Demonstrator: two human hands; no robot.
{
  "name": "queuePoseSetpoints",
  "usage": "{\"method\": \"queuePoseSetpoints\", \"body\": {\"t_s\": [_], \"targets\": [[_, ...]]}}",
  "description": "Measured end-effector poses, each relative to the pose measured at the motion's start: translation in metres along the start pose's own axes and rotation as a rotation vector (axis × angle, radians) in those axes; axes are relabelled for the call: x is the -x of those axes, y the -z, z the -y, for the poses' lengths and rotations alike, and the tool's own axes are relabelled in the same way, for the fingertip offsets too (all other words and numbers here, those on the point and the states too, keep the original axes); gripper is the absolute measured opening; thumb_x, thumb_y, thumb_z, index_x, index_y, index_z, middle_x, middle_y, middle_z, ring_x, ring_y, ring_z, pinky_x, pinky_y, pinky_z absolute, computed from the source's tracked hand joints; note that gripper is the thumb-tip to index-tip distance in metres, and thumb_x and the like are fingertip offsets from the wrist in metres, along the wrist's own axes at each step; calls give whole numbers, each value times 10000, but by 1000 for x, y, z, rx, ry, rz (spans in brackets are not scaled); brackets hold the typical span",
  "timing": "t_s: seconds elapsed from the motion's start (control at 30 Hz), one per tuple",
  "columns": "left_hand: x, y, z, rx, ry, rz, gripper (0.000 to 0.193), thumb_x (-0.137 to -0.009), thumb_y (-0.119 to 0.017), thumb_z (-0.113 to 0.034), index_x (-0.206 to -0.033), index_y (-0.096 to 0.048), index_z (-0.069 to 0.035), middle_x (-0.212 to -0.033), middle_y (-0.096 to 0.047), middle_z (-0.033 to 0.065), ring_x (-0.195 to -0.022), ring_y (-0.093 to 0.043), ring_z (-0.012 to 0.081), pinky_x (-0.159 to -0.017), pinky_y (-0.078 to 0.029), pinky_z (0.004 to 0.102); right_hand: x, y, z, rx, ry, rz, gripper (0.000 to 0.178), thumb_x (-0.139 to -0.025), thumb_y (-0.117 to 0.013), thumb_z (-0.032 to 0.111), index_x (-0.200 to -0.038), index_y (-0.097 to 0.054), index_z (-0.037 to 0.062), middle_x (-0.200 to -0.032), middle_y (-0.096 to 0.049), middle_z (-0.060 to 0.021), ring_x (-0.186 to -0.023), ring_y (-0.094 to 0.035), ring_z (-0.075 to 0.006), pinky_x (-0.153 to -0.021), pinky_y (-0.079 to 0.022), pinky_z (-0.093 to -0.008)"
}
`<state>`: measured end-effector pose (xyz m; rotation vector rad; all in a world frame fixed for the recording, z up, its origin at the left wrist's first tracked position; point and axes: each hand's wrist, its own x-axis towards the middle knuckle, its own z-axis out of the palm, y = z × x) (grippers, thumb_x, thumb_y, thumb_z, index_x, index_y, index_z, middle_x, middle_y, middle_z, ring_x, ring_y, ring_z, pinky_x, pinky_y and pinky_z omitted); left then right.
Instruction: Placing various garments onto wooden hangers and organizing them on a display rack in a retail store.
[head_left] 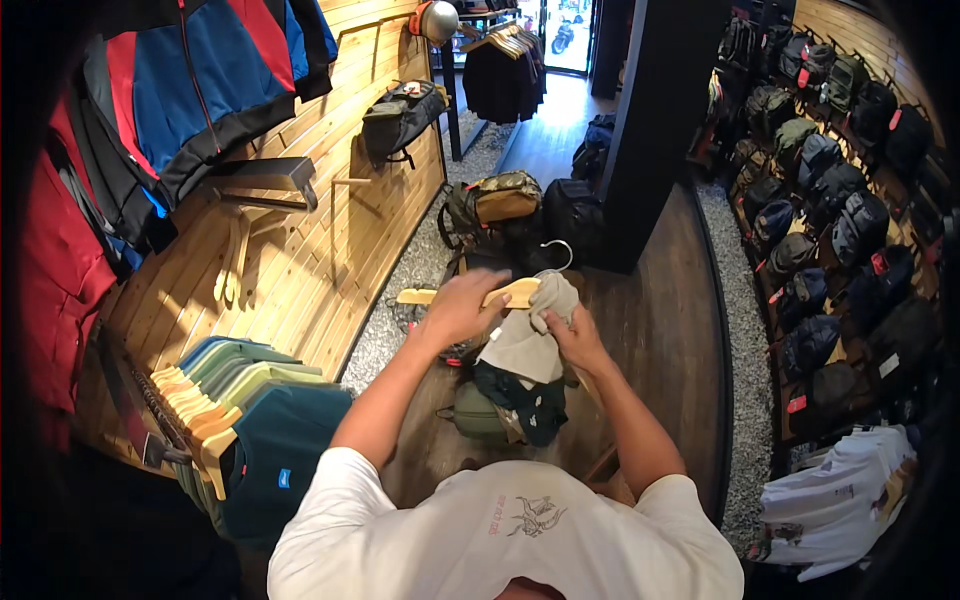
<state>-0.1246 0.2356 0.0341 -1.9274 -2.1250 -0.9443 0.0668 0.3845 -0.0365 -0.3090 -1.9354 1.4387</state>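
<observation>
A light wooden clothes hanger (519, 291) with a metal hook is held out in front of my chest. My left hand (466, 306) is closed around its bar, and one bare end sticks out to the left. My right hand (578, 338) grips a beige-grey garment (524, 350), bunched up around the hanger's right part near the hook. The rest of the garment hangs down below. Beneath it shows dark green cloth (524, 402); whether it is a separate piece I cannot tell. An olive green bag (480, 412) is lower down.
Shirts on wooden hangers (275, 440) hang at the lower left, below jackets (215, 85) on the wood-panelled wall. Backpacks (508, 200) stand on the floor ahead, beside a dark pillar (655, 130). Shelves of bags (825, 190) and white T-shirts (835, 495) line the right.
</observation>
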Motion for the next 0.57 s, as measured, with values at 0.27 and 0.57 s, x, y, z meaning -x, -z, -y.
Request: {"method": "queuePoseSetpoints", "body": {"t_s": [0.27, 0.57], "targets": [[11, -35, -31, -146, 115, -9, 328, -995, -552, -386, -892, -639, -88, -690, -643, 182, -699, -641, 423, -613, -479, 530, 28, 66, 12, 389, 74, 70, 506, -906, -740, 247, -1322, -558, 26, -1243, -647, -139, -1167, -622, -255, -991, -478, -383], [38, -49, -70, -112, 207, -119, 301, -946, -612, -387, -912, -673, -94, -716, -669, 145, -695, -664, 374, -606, -497, 480, 15, 55, 23, 217, -121, 292, 682, -882, -790, 310, -1434, -464, 77, -1380, -579, -138, -1212, -590, -248, -1046, -446, -349]]}}
